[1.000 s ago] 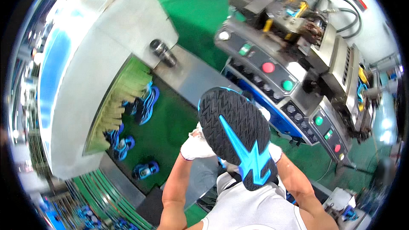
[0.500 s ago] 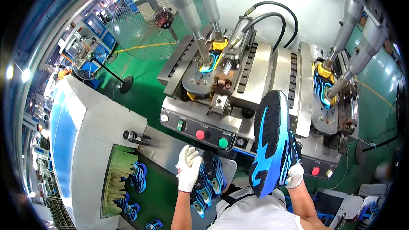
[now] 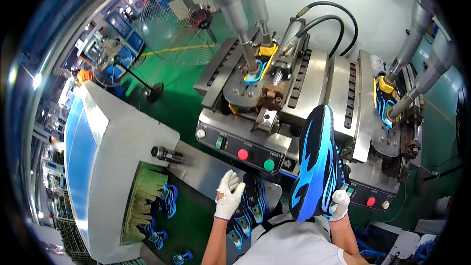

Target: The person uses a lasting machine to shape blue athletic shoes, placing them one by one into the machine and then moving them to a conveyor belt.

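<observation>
In a white glove, my right hand (image 3: 339, 204) grips a blue and black sports shoe (image 3: 315, 167) near its heel. The shoe stands roughly upright, toe up, with its sole tilted partly toward the left. Also gloved, my left hand (image 3: 228, 196) is empty, its fingers extended and thumb apart. It hovers beside several black and blue shoes (image 3: 255, 198) on a metal shelf. Ahead is a press machine with two stations. Black and blue shoes are clamped in the left station (image 3: 255, 71) and the right station (image 3: 384, 100) beneath thick metal rods.
The machine's control panel (image 3: 235, 149) carries red and green buttons. A grey housing (image 3: 127, 132) with a bristle-fringed opening (image 3: 142, 206) stands at left; shoes (image 3: 169, 198) lie by it. Behind are a large caged fan (image 3: 198, 17) and a smaller stand fan (image 3: 156, 92).
The held shoe has turned a little, showing its sole more edge-on. My left hand stays raised and empty. The whole view has shifted slightly.
</observation>
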